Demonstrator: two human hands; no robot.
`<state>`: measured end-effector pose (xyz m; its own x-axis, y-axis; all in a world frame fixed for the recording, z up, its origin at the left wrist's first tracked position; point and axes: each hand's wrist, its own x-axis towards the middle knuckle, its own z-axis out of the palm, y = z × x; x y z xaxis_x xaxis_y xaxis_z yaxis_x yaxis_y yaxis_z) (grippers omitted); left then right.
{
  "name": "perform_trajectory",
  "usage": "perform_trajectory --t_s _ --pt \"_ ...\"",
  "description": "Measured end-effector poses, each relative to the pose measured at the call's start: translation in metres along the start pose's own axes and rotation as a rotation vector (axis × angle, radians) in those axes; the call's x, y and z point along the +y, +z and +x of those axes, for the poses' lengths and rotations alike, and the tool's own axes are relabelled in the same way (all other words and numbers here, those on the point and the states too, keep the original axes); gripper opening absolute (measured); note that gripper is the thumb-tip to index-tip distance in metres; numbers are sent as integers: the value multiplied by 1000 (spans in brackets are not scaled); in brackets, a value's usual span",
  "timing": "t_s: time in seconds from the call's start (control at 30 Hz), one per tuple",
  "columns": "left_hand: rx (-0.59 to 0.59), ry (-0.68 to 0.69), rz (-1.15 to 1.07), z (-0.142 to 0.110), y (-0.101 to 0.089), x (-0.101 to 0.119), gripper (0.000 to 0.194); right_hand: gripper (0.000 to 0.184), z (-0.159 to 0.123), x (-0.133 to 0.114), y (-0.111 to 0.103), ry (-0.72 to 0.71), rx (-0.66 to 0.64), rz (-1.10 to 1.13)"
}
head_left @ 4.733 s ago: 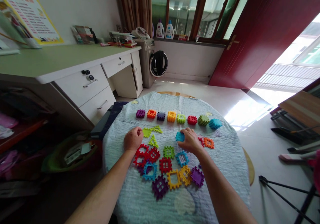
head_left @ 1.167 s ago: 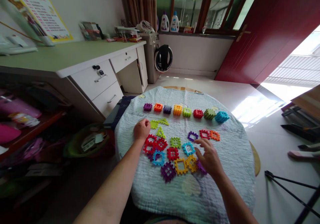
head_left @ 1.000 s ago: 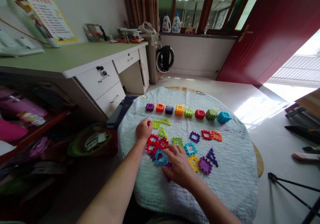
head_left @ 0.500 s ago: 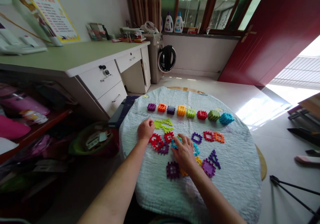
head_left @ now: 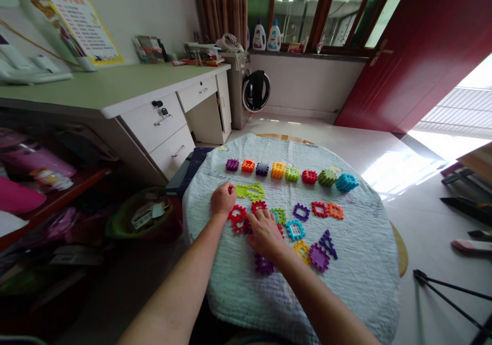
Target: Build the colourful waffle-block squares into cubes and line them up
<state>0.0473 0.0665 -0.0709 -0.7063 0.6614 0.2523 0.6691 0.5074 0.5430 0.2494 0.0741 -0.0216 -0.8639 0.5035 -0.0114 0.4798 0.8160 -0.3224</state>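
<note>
Left hand (head_left: 223, 199): grip curled into a loose fist at ten o'clock on the cloth-covered round surface (head_left: 357, 293), beside lime-green notched plastic pieces (head_left: 255, 191). Right hand (head_left: 265, 232): fingers bent over a dark-purple notched plastic piece (head_left: 249, 228) at its nine o'clock; whether gripping, cannot tell.

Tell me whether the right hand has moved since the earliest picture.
Yes, leftward and nearer the camera: the right hand was roughly in front of the red stack; now it is roughly in front of the navy stack.

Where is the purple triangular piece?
In the head view, the purple triangle lies right of centre on the cloth, beside the solid purple square.
</note>
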Motion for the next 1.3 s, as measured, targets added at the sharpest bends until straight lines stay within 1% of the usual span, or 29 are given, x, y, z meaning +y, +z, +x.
perform_trajectory --t_s 0.13,0.3,0.4,0.47,0.53,0.6,0.67,0.73,0.8,0.87,0.93,0.97,1.03,1.07,1.13,1.2,1.23,1.27,1.3 --pt "-5 -13 6 0 -1 2 19 38 2 3 -2 -10 5 5" --pt "-24 -32 22 -2 -3 4 20 39 15 11 -8 -20 -25 4" --pt "-19 -29 26 -2 -4 4 20 33 17 13 -14 -1 3 29" --pt "-13 -21 25 -2 -5 5 19 28 9 12 -20 1 33 46" --pt "-7 -18 23 -2 -5 5 20 26 -8 9 -25 -37 20 54" --pt "-11 -24 21 -1 -4 4 20 34 -30 6 -28 -101 -55 49" --pt "-17 -31 21 0 -4 4 20 46 -49 4 -28 -153 -140 29" --pt "-20 -34 19 1 -4 5 21 53 -62 4 -25 -177 -186 8" --pt "-19 -35 17 1 -4 5 21 47 -66 6 -23 -172 -189 8" --pt "-20 -37 17 0 -4 6 21 32 -63 9 -23 -152 -170 42" --pt "-17 -33 17 0 -5 6 20 14 -55 11 -23 -136 -133 113" --pt "-17 -31 17 -1 -5 6 20 8 -51 13 -23 -129 -114 159" --pt "-16 -30 18 -1 -5 6 21 15 -42 16 -21 -98 -55 239" --pt "-16 -31 21 -1 -5 6 21 18 -39 19 -19 -66 5 258" --pt "-16 -33 28 -1 -4 5 21 26 -34 27 -16 24 189 259" --pt "-16 -33 31 -1 -4 5 21 35 -34 40 -16 113 387 254" --pt "-17 -32 31 -1 -4 4 21 35 -37 48 -18 146 451 263" --pt "-15 -31 29 -1 -4 4 21 33 -41 58 -22 173 474 277" --pt "-13 -31 26 -1 -4 4 21 28 -48 67 -27 192 462 290"
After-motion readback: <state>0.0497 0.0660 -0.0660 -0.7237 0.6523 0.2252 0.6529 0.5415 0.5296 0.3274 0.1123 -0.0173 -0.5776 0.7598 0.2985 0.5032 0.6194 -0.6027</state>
